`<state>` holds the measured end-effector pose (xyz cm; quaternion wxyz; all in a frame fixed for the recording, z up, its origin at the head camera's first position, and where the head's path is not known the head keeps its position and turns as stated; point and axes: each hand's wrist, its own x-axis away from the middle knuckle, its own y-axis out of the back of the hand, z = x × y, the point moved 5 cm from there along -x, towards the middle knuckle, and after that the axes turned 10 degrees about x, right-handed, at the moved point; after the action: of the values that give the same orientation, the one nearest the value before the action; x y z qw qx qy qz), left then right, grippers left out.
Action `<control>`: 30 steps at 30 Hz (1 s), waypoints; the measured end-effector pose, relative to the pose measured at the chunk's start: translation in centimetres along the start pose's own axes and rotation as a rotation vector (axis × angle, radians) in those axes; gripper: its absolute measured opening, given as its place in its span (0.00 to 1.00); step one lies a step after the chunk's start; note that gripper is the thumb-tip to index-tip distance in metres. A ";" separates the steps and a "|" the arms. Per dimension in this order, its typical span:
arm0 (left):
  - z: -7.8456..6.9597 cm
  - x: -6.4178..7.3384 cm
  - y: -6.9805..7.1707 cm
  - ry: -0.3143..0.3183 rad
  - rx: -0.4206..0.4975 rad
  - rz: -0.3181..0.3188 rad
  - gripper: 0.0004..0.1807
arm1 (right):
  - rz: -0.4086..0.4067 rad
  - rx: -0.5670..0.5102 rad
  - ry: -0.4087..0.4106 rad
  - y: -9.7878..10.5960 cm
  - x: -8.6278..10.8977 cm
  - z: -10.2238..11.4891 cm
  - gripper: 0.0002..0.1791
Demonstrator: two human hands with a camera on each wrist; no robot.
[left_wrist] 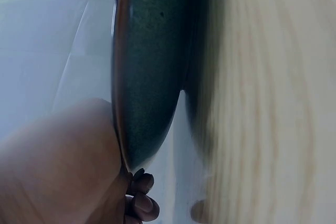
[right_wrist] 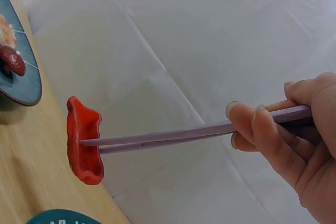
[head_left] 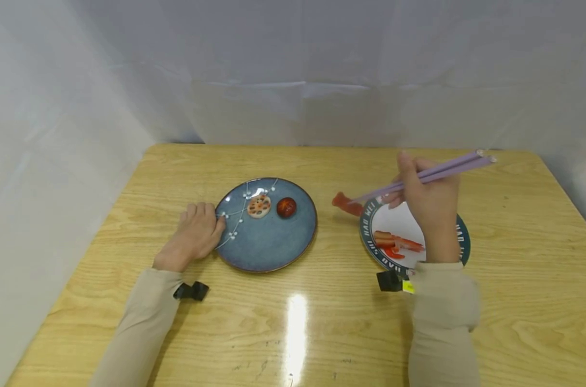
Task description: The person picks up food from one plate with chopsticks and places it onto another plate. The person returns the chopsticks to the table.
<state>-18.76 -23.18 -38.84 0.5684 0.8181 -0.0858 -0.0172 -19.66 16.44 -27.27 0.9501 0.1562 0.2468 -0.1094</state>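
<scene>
My right hand (head_left: 432,207) pinches purple chopsticks (right_wrist: 168,135); red food piece (right_wrist: 87,162) at their tips, left of that hand, above the table (head_left: 360,333). Patterned plate (head_left: 367,231) beneath it. My left hand (head_left: 196,230): thumb over the rim of the blue plate (head_left: 268,244), fingers apparently curled below; mushroom (head_left: 286,207) to its right.

A pale wooden table (head_left: 525,242) with wavy grain and rounded far corners fills the lower part of the head view. Behind it and along both sides hangs a greyish-white sheet (head_left: 293,48), creased and faintly shiny, perhaps plastic. A bright streak of light (head_left: 296,333) lies on the table's near part, among small dark marks (head_left: 262,366).
</scene>
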 end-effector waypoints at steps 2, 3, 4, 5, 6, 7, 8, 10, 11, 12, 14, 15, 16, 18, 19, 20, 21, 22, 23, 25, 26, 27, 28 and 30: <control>0.0 0.0 0.0 -0.001 0.000 0.001 0.18 | 0.010 -0.003 -0.007 -0.3 0.1 0.1 0.25; 0.0 0.0 0.0 -0.002 -0.003 0.001 0.18 | 0.013 -0.006 -0.006 -0.5 0.1 0.2 0.25; 0.0 0.0 -0.1 -0.002 -0.003 0.000 0.18 | 0.014 -0.012 -0.005 -0.7 0.1 0.3 0.24; 0.0 0.0 -0.1 -0.004 -0.003 -0.001 0.18 | 0.018 -0.008 0.000 -0.9 0.1 0.4 0.24; 0.0 0.0 -0.1 -0.005 -0.003 0.000 0.18 | 0.017 -0.015 0.004 -1.0 0.1 0.4 0.24; 0.0 0.0 -0.1 -0.006 -0.004 0.000 0.18 | 0.016 -0.021 0.011 -1.2 0.2 0.5 0.24; 0.0 0.0 -0.2 -0.006 -0.005 0.000 0.18 | 0.016 -0.025 0.016 -1.3 0.2 0.5 0.24; 0.0 0.0 -0.2 -0.006 -0.004 0.003 0.17 | 0.019 -0.032 0.027 -1.6 0.3 0.7 0.24; 0.0 0.0 -0.2 -0.006 -0.005 0.004 0.17 | 0.022 -0.030 0.030 -1.8 0.4 0.7 0.24; 0.0 0.0 -0.2 -0.007 -0.005 0.005 0.17 | 0.023 -0.031 0.035 -1.9 0.4 0.8 0.24; 0.0 0.0 -0.2 -0.007 -0.003 0.005 0.16 | 0.029 -0.025 0.031 -2.2 0.5 0.8 0.24; 0.0 0.1 -0.2 -0.007 0.001 0.005 0.16 | 0.032 -0.028 0.029 -2.4 0.5 0.9 0.24; 0.0 0.1 -0.2 -0.007 0.002 0.004 0.16 | 0.034 -0.033 0.020 -2.5 0.5 0.9 0.24; -0.1 0.1 -0.1 -0.009 0.009 0.001 0.15 | 0.038 -0.044 0.012 -2.9 0.6 1.0 0.24; 0.0 0.1 -0.1 -0.007 0.009 0.001 0.15 | 0.040 -0.050 0.009 -3.0 0.6 1.0 0.24; -0.1 0.2 0.0 -0.006 0.010 0.000 0.15 | 0.043 -0.057 0.011 -3.2 0.7 1.1 0.24; -0.1 0.2 0.0 -0.006 0.012 0.000 0.15 | 0.047 -0.064 0.014 -3.3 0.7 1.1 0.24; -0.1 0.2 0.0 -0.007 0.011 -0.003 0.15 | 0.051 -0.065 0.019 -3.5 0.7 1.2 0.24; -0.1 0.2 0.1 -0.008 0.012 -0.006 0.15 | 0.056 -0.061 0.030 -3.6 0.7 1.3 0.24; -0.1 0.2 0.1 -0.009 0.011 -0.008 0.15 | 0.072 -0.052 0.045 -3.9 0.8 1.4 0.23; -0.1 0.2 0.0 -0.011 0.011 -0.009 0.15 | 0.080 -0.045 0.051 -4.0 0.8 1.5 0.23; -0.1 0.2 0.0 -0.012 0.013 -0.011 0.15 | 0.088 -0.038 0.056 -4.1 0.9 1.5 0.23; -0.1 0.2 0.0 -0.013 0.014 -0.011 0.15 | 0.095 -0.038 0.060 -4.3 0.9 1.6 0.23; 0.0 0.2 0.0 -0.014 0.016 -0.009 0.15 | 0.106 -0.037 0.065 -4.5 1.0 1.7 0.23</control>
<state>-18.55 -23.17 -38.83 0.5614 0.8227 -0.0863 -0.0247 -19.39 11.56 -27.47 0.9487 0.1551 0.2709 -0.0494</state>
